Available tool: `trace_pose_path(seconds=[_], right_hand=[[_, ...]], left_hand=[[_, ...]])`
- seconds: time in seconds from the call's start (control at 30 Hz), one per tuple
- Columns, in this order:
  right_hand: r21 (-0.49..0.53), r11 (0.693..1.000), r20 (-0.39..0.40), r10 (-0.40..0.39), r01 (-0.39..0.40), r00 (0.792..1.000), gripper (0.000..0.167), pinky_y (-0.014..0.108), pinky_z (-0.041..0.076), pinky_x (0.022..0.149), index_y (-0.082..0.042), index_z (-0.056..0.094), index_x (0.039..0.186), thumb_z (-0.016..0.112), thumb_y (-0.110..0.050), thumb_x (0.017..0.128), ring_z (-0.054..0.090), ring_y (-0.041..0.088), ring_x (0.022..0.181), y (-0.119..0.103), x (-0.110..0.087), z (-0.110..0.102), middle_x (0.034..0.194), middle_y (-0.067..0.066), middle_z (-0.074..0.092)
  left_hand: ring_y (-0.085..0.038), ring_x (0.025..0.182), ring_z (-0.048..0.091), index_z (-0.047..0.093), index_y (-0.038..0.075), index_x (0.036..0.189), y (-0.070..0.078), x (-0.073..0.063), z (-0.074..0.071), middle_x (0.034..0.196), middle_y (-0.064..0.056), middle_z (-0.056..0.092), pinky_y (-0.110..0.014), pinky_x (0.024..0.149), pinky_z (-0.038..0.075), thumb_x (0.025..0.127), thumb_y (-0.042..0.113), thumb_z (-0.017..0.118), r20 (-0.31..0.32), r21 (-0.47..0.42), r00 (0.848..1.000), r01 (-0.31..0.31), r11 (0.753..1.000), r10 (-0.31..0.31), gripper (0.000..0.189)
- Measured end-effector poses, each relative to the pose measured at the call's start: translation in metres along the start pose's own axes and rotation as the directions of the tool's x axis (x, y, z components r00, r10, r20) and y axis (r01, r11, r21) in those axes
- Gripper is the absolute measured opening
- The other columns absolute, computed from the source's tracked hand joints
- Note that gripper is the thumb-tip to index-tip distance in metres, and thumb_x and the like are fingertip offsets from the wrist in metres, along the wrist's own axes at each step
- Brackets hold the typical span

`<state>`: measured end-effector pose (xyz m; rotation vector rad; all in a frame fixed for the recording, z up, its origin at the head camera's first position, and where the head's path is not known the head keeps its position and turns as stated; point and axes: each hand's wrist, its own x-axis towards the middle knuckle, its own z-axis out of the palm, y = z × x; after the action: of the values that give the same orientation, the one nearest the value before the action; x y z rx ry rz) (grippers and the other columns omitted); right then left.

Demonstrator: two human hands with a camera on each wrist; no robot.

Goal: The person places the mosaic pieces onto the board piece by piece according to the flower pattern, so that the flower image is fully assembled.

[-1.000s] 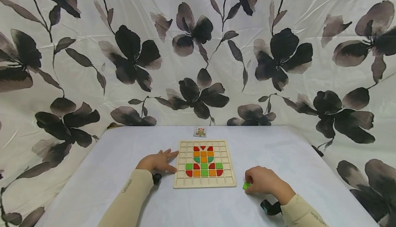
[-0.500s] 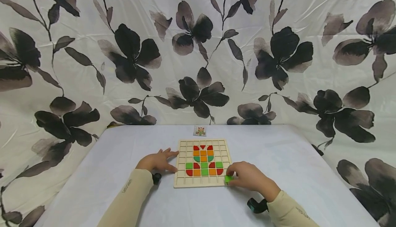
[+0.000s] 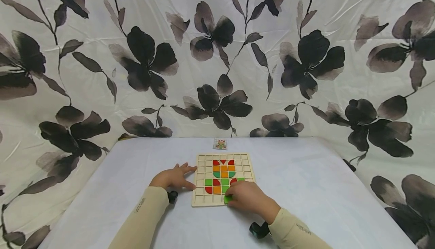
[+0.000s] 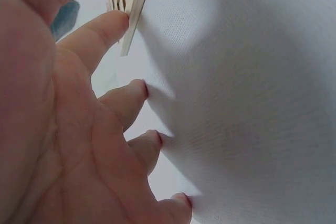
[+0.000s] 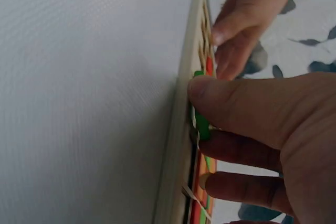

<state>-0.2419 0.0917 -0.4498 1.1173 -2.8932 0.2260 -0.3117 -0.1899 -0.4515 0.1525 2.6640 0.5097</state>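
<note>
A wooden grid board (image 3: 204,164) lies on the white table, with red, orange and green tiles set in its cells. My right hand (image 3: 249,198) is over the board's lower right part. Between its thumb and fingers it pinches a green square tile (image 3: 227,199), at the bottom row below the green middle column. In the right wrist view the green tile (image 5: 202,125) stands tilted under the thumb. My left hand (image 3: 172,178) has its fingers spread, with thumb and index finger at the board's left edge. Some lower right tiles are hidden by my right hand.
A small picture card (image 3: 220,144) with a coloured pattern lies behind the board, near the table's far edge. A white floral cloth (image 3: 217,64) hangs behind the white-covered table (image 3: 292,162).
From the table right of the board, my right hand has carried the green tile leftwards over the board's bottom row. The left hand has stayed in place.
</note>
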Motion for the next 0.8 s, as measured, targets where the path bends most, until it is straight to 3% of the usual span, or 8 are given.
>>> trace_pose_path(seconds=[0.2,0.43,0.8], right_hand=[[-0.001,1.000,-0.033,0.012,-0.012,0.999,0.021,0.020,0.048,0.063,-0.022,0.077,0.096,0.079,-0.035,0.079,0.057,0.002,0.076,-0.003,0.002,0.002,0.086,-0.011,0.064],[0.090,0.994,-0.022,0.059,-0.057,0.998,0.016,0.020,0.047,0.064,-0.024,0.076,0.094,0.077,-0.033,0.081,0.055,0.001,0.078,0.000,0.004,0.004,0.089,-0.012,0.063],[0.143,0.988,-0.026,0.060,-0.056,0.998,0.009,0.021,0.047,0.065,-0.023,0.074,0.090,0.073,-0.030,0.085,0.053,0.002,0.076,0.010,0.003,0.001,0.087,-0.013,0.063]], left_hand=[[-0.047,0.148,0.009,0.040,0.032,0.148,0.000,0.000,0.001,0.162,-0.012,0.021,-0.076,0.107,0.016,0.074,0.049,0.078,-0.001,-0.001,1.000,-0.002,1.000,0.002,0.085],[-0.046,0.148,0.008,0.040,0.032,0.148,0.002,-0.002,0.001,0.162,-0.012,0.020,-0.076,0.108,0.016,0.075,0.048,0.078,0.001,-0.013,1.000,-0.003,1.000,0.003,0.084],[-0.046,0.148,0.009,0.040,0.033,0.148,0.001,-0.002,0.002,0.162,-0.012,0.021,-0.076,0.107,0.017,0.074,0.050,0.078,0.005,-0.005,1.000,-0.010,1.000,0.010,0.085]])
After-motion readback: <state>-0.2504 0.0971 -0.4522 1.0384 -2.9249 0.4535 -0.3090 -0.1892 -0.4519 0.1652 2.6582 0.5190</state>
